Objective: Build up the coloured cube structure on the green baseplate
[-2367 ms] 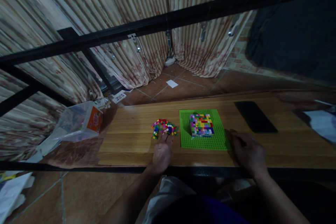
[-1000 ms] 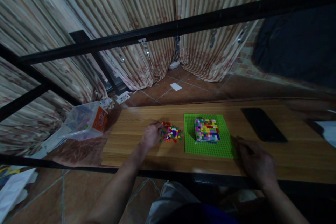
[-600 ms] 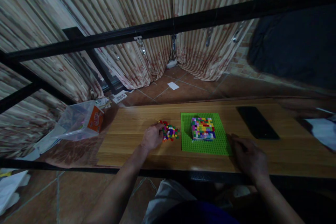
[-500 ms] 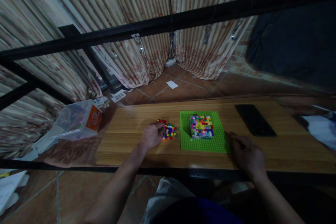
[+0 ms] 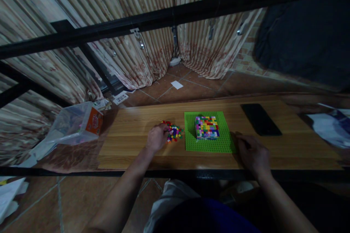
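Note:
My left hand (image 5: 158, 137) is at the left side of a loose pile of small coloured bricks (image 5: 175, 133), its fingers curled and pressed together at the pile's edge. Whatever they may pinch is too small to make out. A green baseplate (image 5: 207, 146) lies to the right of the pile. On it stands a block built from many multicoloured bricks (image 5: 207, 127). My right hand (image 5: 253, 153) rests by the baseplate's right edge, fingers curled inward; their inner side is dark, so any content is hidden.
A black phone-like slab (image 5: 260, 119) lies on the wooden tabletop (image 5: 131, 127) at the right. Off the table's left end is a clear plastic box (image 5: 73, 125) with an orange label. A black metal bar (image 5: 153, 18) crosses in front of the striped curtains (image 5: 202, 51).
The whole view has shifted slightly, moving the table and its things a little up and left in the picture. Both hands keep nearly the same places beside the pile and the baseplate.

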`<action>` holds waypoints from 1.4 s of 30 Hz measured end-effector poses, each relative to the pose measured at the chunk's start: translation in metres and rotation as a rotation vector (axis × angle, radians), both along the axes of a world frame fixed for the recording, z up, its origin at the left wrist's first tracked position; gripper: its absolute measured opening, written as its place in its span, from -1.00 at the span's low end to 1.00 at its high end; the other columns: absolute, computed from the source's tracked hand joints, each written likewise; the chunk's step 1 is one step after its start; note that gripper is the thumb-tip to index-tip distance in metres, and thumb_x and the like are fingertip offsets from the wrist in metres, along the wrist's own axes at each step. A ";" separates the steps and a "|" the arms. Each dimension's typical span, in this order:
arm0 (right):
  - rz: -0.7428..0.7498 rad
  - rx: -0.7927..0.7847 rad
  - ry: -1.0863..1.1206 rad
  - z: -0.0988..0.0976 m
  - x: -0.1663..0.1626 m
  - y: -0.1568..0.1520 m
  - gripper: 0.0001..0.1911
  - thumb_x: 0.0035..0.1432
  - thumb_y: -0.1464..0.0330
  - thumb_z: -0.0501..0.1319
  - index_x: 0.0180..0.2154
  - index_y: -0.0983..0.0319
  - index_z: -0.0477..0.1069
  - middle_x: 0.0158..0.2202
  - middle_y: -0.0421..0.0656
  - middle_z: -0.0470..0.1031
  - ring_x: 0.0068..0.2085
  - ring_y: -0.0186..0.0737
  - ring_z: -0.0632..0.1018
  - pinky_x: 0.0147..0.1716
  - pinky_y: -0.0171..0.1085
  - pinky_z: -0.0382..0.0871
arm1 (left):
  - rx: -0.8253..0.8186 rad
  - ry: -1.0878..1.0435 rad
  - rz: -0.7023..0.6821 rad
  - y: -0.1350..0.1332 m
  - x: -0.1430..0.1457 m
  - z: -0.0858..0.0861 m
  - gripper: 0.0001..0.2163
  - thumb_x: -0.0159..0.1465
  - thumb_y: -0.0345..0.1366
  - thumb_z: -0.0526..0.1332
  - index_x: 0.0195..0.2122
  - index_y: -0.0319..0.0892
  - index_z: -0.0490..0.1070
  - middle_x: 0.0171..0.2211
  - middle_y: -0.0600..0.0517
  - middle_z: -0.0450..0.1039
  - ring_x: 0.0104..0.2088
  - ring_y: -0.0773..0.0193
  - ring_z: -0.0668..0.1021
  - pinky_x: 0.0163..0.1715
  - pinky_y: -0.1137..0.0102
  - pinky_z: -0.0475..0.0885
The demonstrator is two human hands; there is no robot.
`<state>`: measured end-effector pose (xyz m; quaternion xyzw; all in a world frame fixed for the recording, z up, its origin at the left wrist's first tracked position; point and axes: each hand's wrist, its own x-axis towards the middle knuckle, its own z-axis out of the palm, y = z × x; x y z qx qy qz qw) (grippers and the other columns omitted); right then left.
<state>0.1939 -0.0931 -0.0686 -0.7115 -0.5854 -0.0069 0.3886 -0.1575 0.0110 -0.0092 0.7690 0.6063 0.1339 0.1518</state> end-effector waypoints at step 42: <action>-0.003 0.018 -0.027 -0.001 0.002 0.002 -0.70 0.22 0.22 0.06 -0.27 0.22 0.52 -0.25 -0.04 0.58 -0.25 -0.08 0.58 -0.24 -0.14 0.46 | 0.336 -0.311 0.001 -0.060 -0.003 -0.026 -0.82 0.33 -0.35 0.11 -0.11 -0.13 0.45 -0.17 -0.02 0.52 -0.15 0.26 0.57 -0.07 0.36 0.50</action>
